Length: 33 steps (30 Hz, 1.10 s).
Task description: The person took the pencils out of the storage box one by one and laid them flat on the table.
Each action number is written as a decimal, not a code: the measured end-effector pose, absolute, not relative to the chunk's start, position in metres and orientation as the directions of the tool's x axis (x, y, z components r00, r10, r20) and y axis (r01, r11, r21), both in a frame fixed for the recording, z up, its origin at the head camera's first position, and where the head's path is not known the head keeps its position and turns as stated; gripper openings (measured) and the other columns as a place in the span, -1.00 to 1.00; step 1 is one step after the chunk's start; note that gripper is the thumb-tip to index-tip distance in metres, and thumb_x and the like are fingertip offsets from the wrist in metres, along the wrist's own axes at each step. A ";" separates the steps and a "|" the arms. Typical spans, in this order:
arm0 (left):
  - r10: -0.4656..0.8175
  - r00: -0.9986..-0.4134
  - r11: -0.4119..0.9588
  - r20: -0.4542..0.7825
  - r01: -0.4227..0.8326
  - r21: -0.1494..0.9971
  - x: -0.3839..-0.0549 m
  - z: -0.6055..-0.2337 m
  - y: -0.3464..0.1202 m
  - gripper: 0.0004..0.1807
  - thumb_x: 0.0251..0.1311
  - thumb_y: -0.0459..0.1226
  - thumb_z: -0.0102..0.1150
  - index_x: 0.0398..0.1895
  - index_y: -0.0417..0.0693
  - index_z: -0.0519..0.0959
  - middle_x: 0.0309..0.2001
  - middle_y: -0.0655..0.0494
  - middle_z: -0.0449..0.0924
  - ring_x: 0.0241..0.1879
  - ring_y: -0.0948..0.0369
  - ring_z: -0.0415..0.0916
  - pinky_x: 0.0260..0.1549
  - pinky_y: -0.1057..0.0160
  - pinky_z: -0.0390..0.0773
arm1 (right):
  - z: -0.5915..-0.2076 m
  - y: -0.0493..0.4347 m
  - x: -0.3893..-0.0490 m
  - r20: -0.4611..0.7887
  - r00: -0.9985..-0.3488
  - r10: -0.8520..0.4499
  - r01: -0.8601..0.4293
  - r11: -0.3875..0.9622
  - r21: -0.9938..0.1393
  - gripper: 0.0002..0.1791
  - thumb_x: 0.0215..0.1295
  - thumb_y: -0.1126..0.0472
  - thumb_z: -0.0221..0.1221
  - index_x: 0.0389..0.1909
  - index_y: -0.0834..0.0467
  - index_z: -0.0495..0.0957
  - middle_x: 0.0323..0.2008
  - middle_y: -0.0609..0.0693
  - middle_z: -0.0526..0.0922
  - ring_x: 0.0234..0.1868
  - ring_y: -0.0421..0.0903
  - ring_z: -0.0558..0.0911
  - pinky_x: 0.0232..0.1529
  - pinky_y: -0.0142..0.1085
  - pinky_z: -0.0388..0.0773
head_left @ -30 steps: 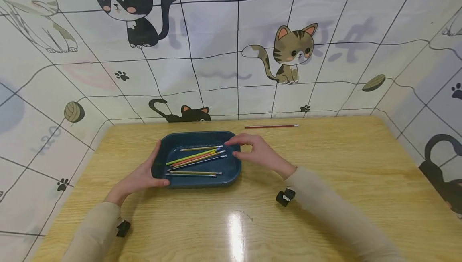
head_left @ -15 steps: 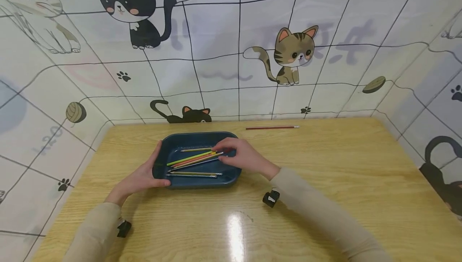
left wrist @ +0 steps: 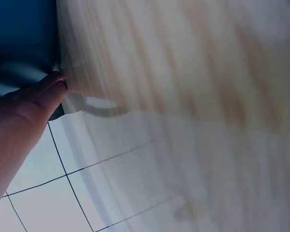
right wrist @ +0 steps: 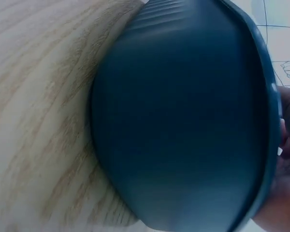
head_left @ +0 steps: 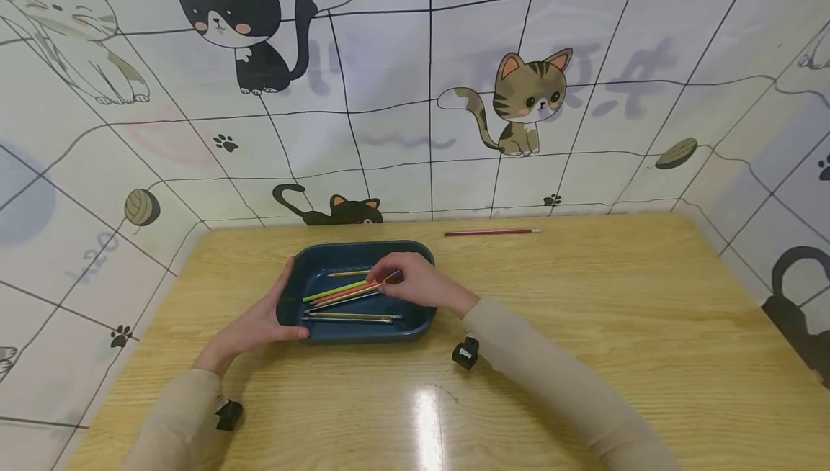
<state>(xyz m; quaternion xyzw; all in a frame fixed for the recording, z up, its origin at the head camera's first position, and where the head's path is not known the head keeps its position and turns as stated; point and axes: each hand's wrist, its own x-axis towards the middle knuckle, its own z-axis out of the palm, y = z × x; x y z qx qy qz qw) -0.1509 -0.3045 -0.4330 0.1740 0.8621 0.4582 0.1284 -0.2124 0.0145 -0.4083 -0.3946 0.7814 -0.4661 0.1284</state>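
Observation:
A dark blue tray [head_left: 415,323] stands on the wooden table with several pencils lying in it. At its left end my left hand [head_left: 256,320] grips the tray, thumb at the front corner and fingers along the side. My right hand [head_left: 418,282] reaches over the tray's right side. Its thumb and forefinger pinch at the upper bunch of pencils [head_left: 340,292], whose right ends the hand partly covers. Two more pencils [head_left: 353,317] lie in front of them. In the right wrist view the tray wall [right wrist: 183,106] hides most of that hand's fingers [right wrist: 285,140].
A dark red pencil [head_left: 493,232] lies on the table [head_left: 583,298] behind and right of the tray. Just beyond the table's far edge rises a wall covering [head_left: 389,118] with cat drawings and grid lines.
My right hand has moved left and down from the tray's right rim into the tray, onto the pencils' right ends. My left hand has kept its grip on the tray.

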 end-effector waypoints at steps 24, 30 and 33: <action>0.415 -0.909 0.553 -0.036 0.220 0.803 -0.155 -0.433 -0.303 0.39 -0.10 -0.18 0.53 0.54 0.09 -0.42 0.51 -0.20 -0.44 0.43 -0.23 -0.36 0.24 -0.36 -0.15 | -0.413 -0.008 -0.219 -0.058 -0.695 -0.717 -0.515 0.552 -0.655 -0.79 0.22 0.42 0.23 -0.13 0.24 0.65 -0.14 0.04 0.67 -0.03 -0.04 0.60 0.04 -0.23 0.48; 0.402 -0.915 0.603 -0.018 0.250 0.758 -0.153 -0.434 -0.303 0.38 -0.11 -0.19 0.53 0.54 -0.04 -0.39 0.51 -0.22 -0.40 0.44 -0.24 -0.36 0.23 -0.37 -0.14 | -0.416 -0.010 -0.217 -0.092 -0.685 -0.723 -0.525 0.577 -0.625 -0.77 0.21 0.40 0.26 -0.10 0.20 0.64 -0.14 0.02 0.65 -0.07 -0.08 0.59 -0.01 -0.24 0.48; 0.404 -0.915 0.610 -0.017 0.255 0.750 -0.152 -0.432 -0.301 0.37 -0.11 -0.19 0.52 0.54 -0.08 -0.38 0.51 -0.25 -0.38 0.44 -0.24 -0.35 0.23 -0.37 -0.13 | -0.417 -0.011 -0.216 -0.109 -0.672 -0.733 -0.539 0.584 -0.607 -0.76 0.22 0.39 0.25 -0.08 0.19 0.63 -0.15 0.01 0.64 -0.11 -0.09 0.57 -0.06 -0.25 0.49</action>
